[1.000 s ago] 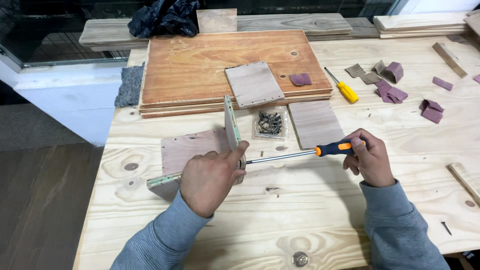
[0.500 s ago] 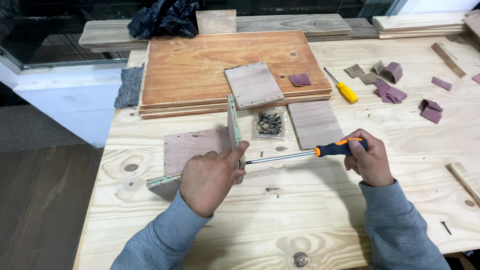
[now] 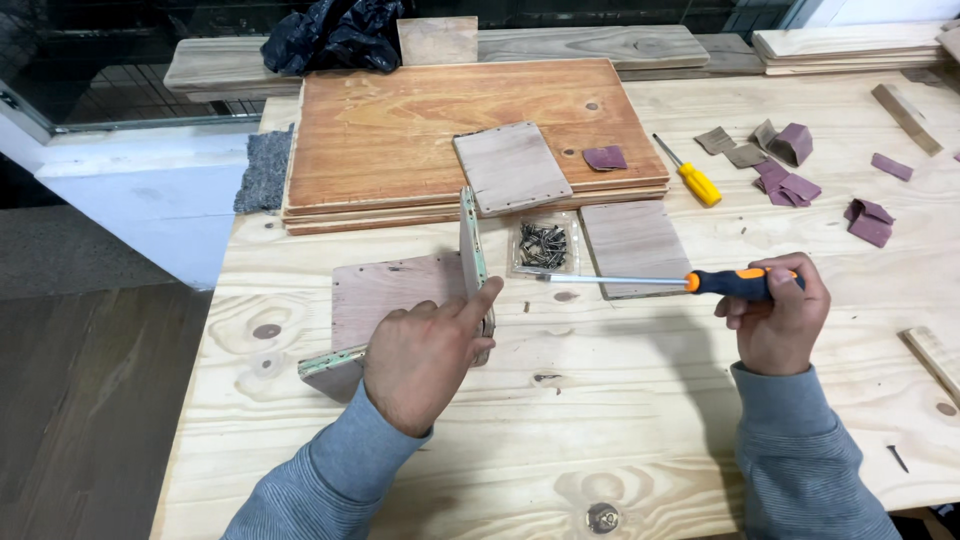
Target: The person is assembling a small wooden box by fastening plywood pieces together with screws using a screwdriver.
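Two hands work at frame centre: the left hand [image 3: 425,355] braces an upright thin plywood panel [image 3: 472,255]; the right hand [image 3: 775,315] grips an orange-and-black-handled screwdriver [image 3: 665,282]. With its tip off the panel, the unfastened joint could tip if bracing slackens.

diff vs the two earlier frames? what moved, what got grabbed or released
The right hand pulled the orange-and-black screwdriver back to the right: its tip was at the upright plywood panel and now hangs clear of it, over the tray of screws. Nothing was taken or let go. The left hand keeps bracing the upright panel; the flat panel, yellow screwdriver and sandpaper scraps lie unchanged.
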